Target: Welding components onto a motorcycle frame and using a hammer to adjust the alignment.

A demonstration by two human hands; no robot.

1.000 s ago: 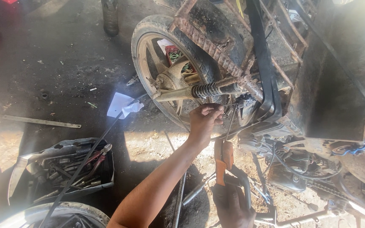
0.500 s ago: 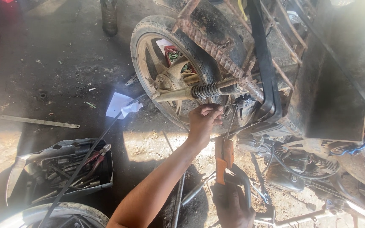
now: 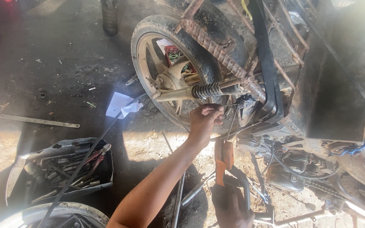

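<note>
My left hand (image 3: pixel 205 121) reaches up to the rear of a rusty motorcycle and pinches a thin wire (image 3: pixel 232 123) just below the coil shock absorber (image 3: pixel 208 90). The wire hangs beside the rear wheel (image 3: pixel 148 31). My right hand (image 3: pixel 232 207) is low in the frame, in shadow. It is closed around orange-handled pliers (image 3: pixel 224 158) that point up toward the wire's lower end. The engine and chain parts (image 3: pixel 300 169) lie to the right of both hands.
A dented metal tray of wrenches and pliers (image 3: pixel 60 169) sits at lower left, with a tyre (image 3: pixel 51 215) below it. A white scrap of paper (image 3: pixel 122 105), a flat metal strip (image 3: pixel 39 121) and a black cable (image 3: pixel 85 156) lie on the dirty floor. Loose rods (image 3: pixel 178 198) lie under my arm.
</note>
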